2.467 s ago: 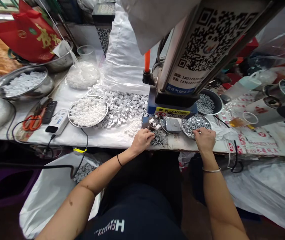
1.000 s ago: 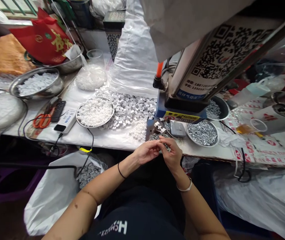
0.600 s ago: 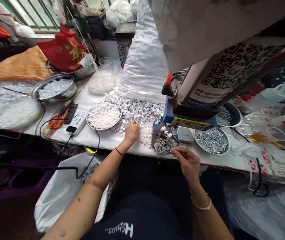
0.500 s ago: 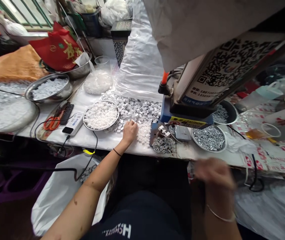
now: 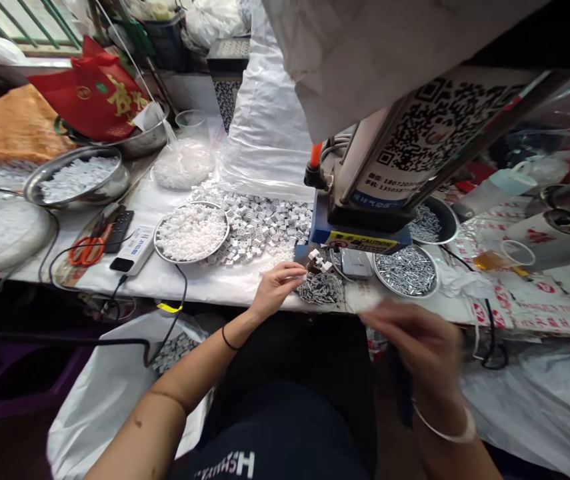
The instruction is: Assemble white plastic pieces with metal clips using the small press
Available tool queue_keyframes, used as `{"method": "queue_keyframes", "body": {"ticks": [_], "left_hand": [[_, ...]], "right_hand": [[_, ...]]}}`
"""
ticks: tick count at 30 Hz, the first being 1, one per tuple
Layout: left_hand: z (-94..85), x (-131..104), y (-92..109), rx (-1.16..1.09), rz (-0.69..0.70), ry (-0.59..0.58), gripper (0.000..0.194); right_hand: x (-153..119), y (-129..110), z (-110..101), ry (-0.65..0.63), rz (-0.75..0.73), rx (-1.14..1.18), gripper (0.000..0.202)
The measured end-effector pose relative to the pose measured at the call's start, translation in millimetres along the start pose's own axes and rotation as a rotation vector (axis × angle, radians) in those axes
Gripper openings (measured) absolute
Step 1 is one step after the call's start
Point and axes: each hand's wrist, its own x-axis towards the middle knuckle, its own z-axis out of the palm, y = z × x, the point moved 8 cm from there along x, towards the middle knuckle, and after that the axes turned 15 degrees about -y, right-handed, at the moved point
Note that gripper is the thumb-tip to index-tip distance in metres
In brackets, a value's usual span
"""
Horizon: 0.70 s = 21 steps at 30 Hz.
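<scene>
Pins of grey metal (image 5: pixel 321 288) lie in a small heap on the surface (image 5: pixel 229 281), just below the middle of the frame. In this head view, the left hand (image 5: pixel 275 291) is just beside the heap. Its thumb and fingers are close together, but I cannot tell if they pinch a small bit. The right hand (image 5: pixel 415 340) is lower right and blurry, so I cannot tell if its fingers are open or closed. Loose white blocks (image 5: pixel 259 223) and a few white beads (image 5: pixel 281 253) lie up and left of the heap. More shiny pins (image 5: pixel 405 267) fill a dish right of the middle.

To do this well, I think it is best to take one small bit at a time with the fingertips. Keep the piles from mixing, and keep fingers out from under the press (image 5: pixel 359 217).

The press has a yellow label (image 5: pixel 365 240) that says "CAUTION." Higher up is a big square code (image 5: pixel 427 127), with Chinese words and phone numbers under it. The red bag (image 5: pixel 95 100), upper left, has gold Chinese writing. The dark shirt (image 5: pixel 285 427) shows a big "H."
</scene>
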Motion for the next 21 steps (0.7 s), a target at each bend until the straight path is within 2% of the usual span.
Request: {"method": "queue_keyframes", "body": {"ticks": [3, 6, 12, 17, 21], "left_hand": [[24.6, -5, -2, -0.149, -0.029, -0.023, 0.036], [35.0, -7, -6, -0.229, -0.039, -0.03, 0.051], [35.8, -9, -9, -0.232, -0.035, -0.007, 0.058], [32.9, -11, -7, -0.075, 0.016, 0.037, 0.053], [32.1, -15, 8, 0.239, 0.177, 0.079, 0.05]], "right_hand": [[17, 12, 22, 0.031, 0.012, 0.081, 0.011], [33, 31, 40, 0.068, 0.034, 0.157, 0.013], [38, 29, 52, 0.005, -0.039, -0.164, 0.01], [32, 18, 58, -0.007, -0.19, -0.379, 0.013], [26, 20, 62, -0.029, -0.199, -0.384, 0.018]]}}
